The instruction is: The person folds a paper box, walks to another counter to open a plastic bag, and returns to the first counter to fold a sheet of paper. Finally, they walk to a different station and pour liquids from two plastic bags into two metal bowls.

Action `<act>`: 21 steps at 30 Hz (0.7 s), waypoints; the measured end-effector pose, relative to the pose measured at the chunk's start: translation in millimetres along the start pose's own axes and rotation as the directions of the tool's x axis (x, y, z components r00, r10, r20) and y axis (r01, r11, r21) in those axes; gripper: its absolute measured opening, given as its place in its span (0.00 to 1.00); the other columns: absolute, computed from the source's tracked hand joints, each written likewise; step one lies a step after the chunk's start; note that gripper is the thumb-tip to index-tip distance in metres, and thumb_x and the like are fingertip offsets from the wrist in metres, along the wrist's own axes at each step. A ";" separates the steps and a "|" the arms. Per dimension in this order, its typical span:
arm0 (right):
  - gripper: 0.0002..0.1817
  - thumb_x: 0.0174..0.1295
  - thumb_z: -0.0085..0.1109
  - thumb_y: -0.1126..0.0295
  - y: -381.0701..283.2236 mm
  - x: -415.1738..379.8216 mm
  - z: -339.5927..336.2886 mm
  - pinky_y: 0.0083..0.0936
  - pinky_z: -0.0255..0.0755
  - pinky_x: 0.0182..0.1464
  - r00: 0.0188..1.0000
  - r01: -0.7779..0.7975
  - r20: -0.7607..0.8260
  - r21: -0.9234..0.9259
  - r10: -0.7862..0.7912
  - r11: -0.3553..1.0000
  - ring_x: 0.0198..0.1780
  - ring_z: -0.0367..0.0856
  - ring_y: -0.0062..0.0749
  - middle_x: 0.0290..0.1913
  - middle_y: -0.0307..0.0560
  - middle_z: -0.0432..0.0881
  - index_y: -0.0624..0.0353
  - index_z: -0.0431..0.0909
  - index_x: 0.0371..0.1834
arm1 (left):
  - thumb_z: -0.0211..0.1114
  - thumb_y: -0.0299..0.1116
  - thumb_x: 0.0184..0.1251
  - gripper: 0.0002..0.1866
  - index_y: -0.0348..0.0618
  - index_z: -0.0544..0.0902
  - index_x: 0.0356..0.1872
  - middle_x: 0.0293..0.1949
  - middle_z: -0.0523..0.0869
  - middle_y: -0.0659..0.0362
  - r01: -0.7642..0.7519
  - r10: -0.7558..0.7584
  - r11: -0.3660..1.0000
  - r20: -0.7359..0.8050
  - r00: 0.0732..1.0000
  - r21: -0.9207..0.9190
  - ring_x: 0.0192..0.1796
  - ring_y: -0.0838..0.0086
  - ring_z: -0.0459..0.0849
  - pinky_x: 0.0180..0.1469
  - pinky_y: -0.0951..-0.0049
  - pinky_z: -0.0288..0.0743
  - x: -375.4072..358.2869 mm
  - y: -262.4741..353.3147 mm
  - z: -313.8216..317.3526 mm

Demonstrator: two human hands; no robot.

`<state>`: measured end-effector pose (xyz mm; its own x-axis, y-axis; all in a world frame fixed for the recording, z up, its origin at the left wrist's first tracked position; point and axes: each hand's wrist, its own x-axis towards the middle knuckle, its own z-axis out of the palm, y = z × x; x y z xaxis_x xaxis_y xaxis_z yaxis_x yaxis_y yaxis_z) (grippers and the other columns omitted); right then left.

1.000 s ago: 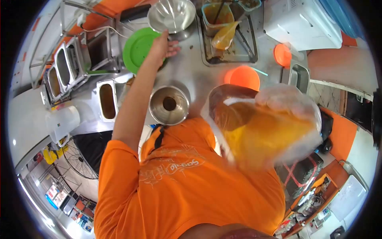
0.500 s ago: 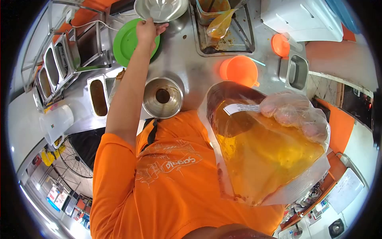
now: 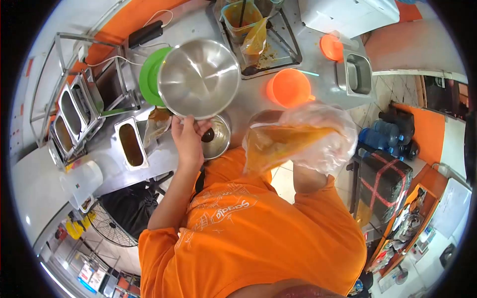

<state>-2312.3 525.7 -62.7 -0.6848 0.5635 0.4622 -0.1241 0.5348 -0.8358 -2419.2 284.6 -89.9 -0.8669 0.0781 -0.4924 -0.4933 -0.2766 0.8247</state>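
Observation:
My left hand (image 3: 186,136) grips the rim of a large empty steel bowl (image 3: 198,78) and holds it tilted above the counter. Just below it sits a smaller steel bowl (image 3: 218,136) with dark liquid at its bottom. My right hand (image 3: 323,149), inside a clear plastic glove, holds a clear bag of amber liquid (image 3: 283,141) at chest height, right of the small bowl.
A green plate (image 3: 148,77) lies behind the big bowl. An orange cup (image 3: 289,88), an orange lid (image 3: 331,47), a metal tray with a sauce container (image 3: 258,35), steel sauce pans (image 3: 130,144), a rack (image 3: 74,99) and a white jug (image 3: 82,181) stand on the steel counter.
My left hand took the big steel bowl from the back of the counter and brought it toward me. The bag of amber liquid moved lower and closer to the small bowl.

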 end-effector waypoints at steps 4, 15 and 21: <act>0.18 0.67 0.57 0.57 -13.2 -15.6 20.4 0.29 0.77 0.38 0.996 -0.013 -0.083 0.029 0.015 0.999 0.33 0.82 0.34 0.35 0.47 0.84 0.63 0.82 0.41 | 0.51 0.27 0.74 0.07 0.39 0.69 0.49 0.46 0.83 0.50 0.091 -0.091 0.996 0.075 0.993 0.010 0.43 0.62 0.88 0.43 0.69 0.83 -8.2 -5.8 -5.3; 0.19 0.68 0.56 0.55 -31.1 0.3 4.2 0.30 0.78 0.38 0.939 0.024 -0.340 -0.066 -0.045 0.998 0.33 0.82 0.34 0.34 0.46 0.84 0.63 0.83 0.41 | 0.52 0.27 0.72 0.12 0.31 0.67 0.51 0.44 0.83 0.44 0.144 -0.140 0.989 0.131 0.981 -0.020 0.43 0.58 0.88 0.41 0.67 0.84 7.0 -40.4 6.4; 0.26 0.71 0.49 0.47 -42.1 2.8 -1.1 0.31 0.79 0.38 0.887 -0.116 -0.461 -0.268 -0.021 0.956 0.33 0.82 0.35 0.31 0.46 0.85 0.62 0.84 0.38 | 0.55 0.26 0.71 0.08 0.35 0.67 0.45 0.37 0.79 0.52 0.017 0.002 0.997 0.240 0.971 -0.078 0.31 0.69 0.85 0.32 0.71 0.84 -10.7 -28.4 -8.6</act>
<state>-2308.2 505.5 -25.9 -0.2735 0.7788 0.5645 0.1535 0.6147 -0.7737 -2395.3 283.4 -110.4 -0.8599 0.3054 -0.4091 -0.5008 -0.3492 0.7920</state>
